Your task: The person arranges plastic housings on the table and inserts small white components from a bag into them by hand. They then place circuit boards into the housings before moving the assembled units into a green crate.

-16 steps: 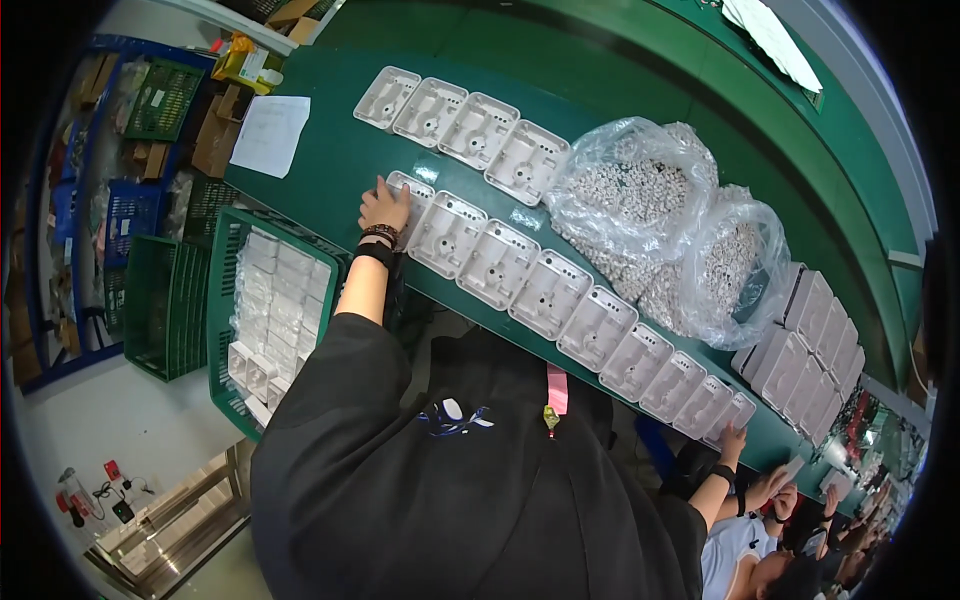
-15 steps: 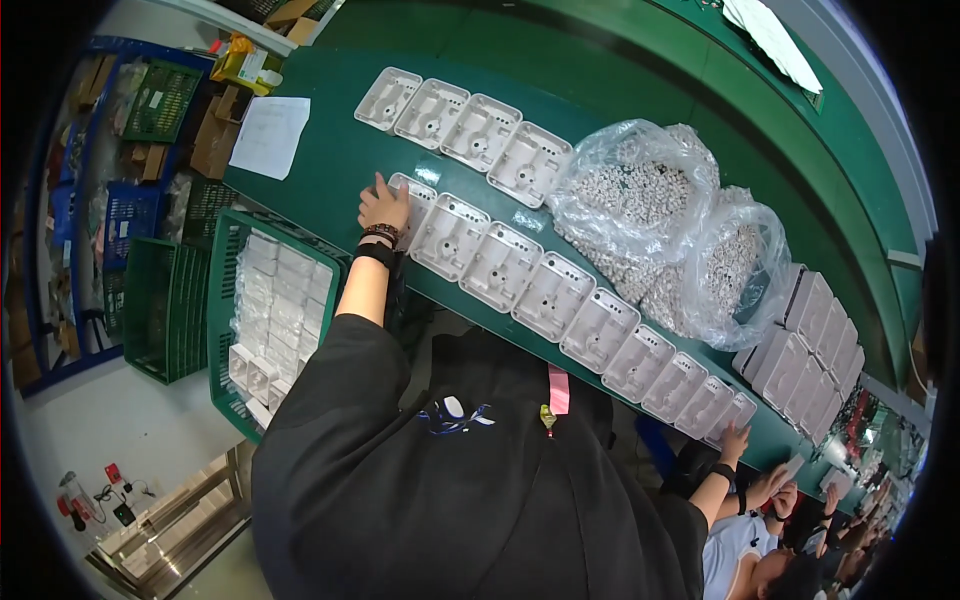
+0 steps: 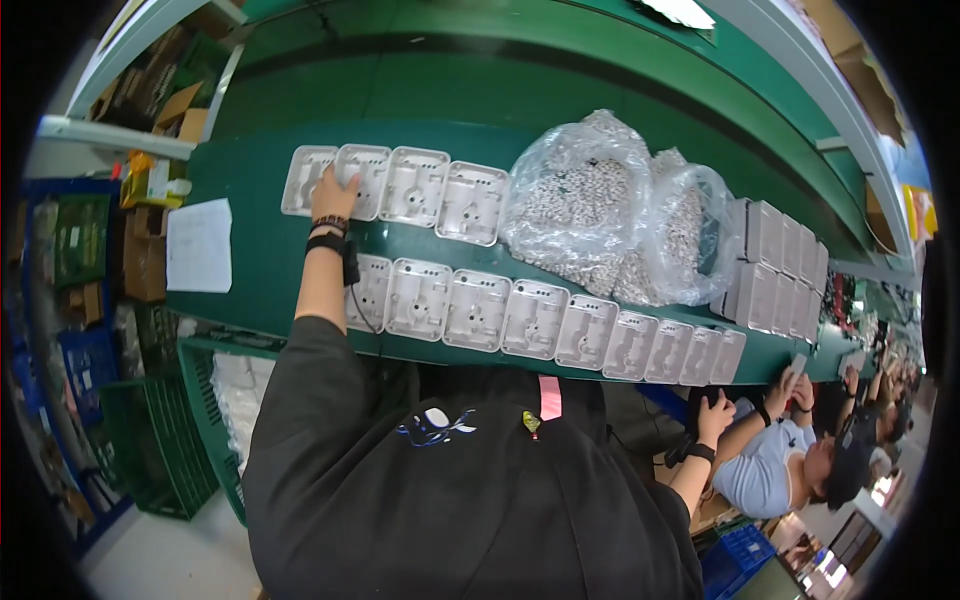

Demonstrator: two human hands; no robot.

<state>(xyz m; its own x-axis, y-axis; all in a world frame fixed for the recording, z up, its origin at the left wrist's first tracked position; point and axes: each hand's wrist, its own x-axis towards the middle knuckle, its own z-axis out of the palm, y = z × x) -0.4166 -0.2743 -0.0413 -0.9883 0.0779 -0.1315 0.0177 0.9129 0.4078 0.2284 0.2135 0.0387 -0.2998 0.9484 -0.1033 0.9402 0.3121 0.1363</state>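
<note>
My left hand (image 3: 335, 196) reaches over the left end of the far row, with fingers spread above a grey plastic housing (image 3: 298, 190) and the housing (image 3: 362, 205) to its right. Whether its fingertips touch them, I cannot tell. My right hand (image 3: 713, 418) is off the table's near edge, below the right end of the near row; its fingers are apart and nothing shows in them. The near row of several open housings (image 3: 476, 312) runs along that edge, and my left forearm covers part of its leftmost housing (image 3: 372, 290).
Clear plastic bags (image 3: 580, 205) of small pale parts lie behind the near row. Stacked grey housings (image 3: 768, 285) stand at the right. A paper sheet (image 3: 199, 248) lies at the left. A green crate (image 3: 210, 400) stands below it; a co-worker (image 3: 765, 470) sits at the right.
My left hand has moved from the left end of the near row to that of the far row. My right hand has come off the right end of the near row. The view has turned.
</note>
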